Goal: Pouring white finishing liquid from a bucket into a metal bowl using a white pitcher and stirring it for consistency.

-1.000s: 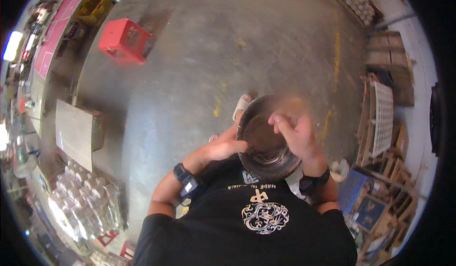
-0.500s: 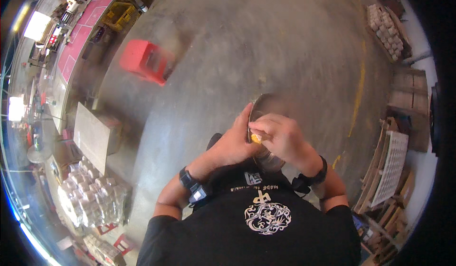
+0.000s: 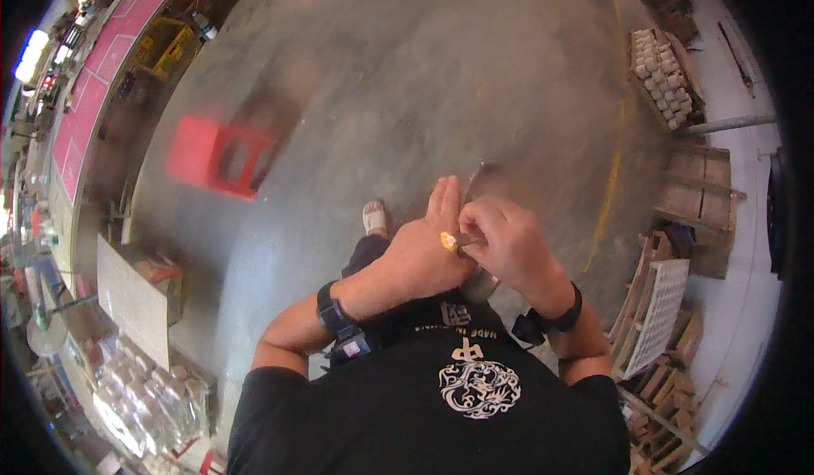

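Note:
My left hand [image 3: 428, 250] is held in front of my body, its fingers stretched along the side of a dark, shiny, rounded object [image 3: 482, 287]. Both hands cover most of that object, so its kind is unclear. Close against it, my right hand [image 3: 509, 242] pinches a short brown stick-like piece with a yellow-and-white tip [image 3: 449, 240]. The tip points toward the back of my left hand.
A red plastic stool [image 3: 216, 155] stands on the concrete floor to the left. Beyond it runs a pink-topped bench [image 3: 102, 55]. Wrapped jars [image 3: 140, 399] lie lower left, near a pale board [image 3: 131, 301]. Wooden pallets [image 3: 699, 187] line the right wall.
The stool, bench and pallets have shifted left in view, and my shoe now shows beyond my left hand. My left hand has turned, showing more of its back; my right hand keeps its pinch.

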Tool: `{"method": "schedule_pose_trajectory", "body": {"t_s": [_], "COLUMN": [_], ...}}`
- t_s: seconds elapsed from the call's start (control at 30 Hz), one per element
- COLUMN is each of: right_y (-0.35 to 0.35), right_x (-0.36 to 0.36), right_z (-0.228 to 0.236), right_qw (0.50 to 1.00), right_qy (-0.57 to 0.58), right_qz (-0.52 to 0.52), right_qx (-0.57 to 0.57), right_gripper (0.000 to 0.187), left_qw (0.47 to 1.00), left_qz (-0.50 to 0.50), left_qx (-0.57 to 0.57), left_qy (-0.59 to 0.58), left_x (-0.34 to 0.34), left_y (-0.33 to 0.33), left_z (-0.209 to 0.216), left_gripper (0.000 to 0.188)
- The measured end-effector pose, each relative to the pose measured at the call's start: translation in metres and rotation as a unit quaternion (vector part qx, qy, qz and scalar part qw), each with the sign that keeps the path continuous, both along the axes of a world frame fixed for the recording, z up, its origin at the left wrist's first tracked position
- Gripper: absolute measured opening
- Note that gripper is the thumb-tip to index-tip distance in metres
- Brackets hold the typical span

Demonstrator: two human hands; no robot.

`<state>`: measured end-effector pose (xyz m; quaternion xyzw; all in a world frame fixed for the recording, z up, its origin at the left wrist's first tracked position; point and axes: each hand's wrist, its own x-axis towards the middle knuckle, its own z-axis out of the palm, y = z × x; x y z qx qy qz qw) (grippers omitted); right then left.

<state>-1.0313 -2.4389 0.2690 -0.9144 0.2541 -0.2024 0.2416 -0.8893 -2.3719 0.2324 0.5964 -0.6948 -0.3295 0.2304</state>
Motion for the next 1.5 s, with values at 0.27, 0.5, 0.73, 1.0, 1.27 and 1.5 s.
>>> {"method": "schedule_pose_trajectory", "body": {"t_s": [0.27, 0.5, 0.73, 1.0, 1.27, 1.5], "right_y": [-0.079, -0.172, -0.308, -0.454, -0.560, -0.587], "right_x": [0.048, 0.080, 0.085, 0.059, 0.037, 0.147], "right_z": [-0.013, -0.048, -0.038, -0.012, -0.058, -0.023], "right_qw": [0.975, 0.949, 0.847, 0.774, 0.921, 0.856], "right_qy": [-0.064, -0.140, -0.287, -0.374, -0.051, -0.148], "right_qz": [-0.154, -0.152, -0.068, -0.134, -0.383, -0.398], "right_qx": [0.150, 0.237, 0.443, 0.494, -0.046, 0.295], "right_gripper": [0.016, 0.007, 0.004, 0.011, 0.017, 0.022], "left_qw": [0.995, 0.990, 0.967, 0.832, 0.816, 0.845], "left_qz": [0.028, 0.099, 0.156, 0.246, 0.290, 0.213], "left_qx": [0.067, 0.096, 0.149, 0.120, 0.073, 0.084], "left_qy": [0.061, 0.045, 0.138, 0.483, 0.494, 0.483], "left_x": [0.051, 0.080, 0.117, 0.145, 0.231, 0.307], "left_y": [-0.086, -0.172, -0.260, -0.354, -0.442, -0.570], "left_z": [0.011, 0.008, 0.019, -0.006, -0.100, -0.054], "left_gripper": [0.071, 0.070, 0.071, 0.055, 0.033, 0.046]}}
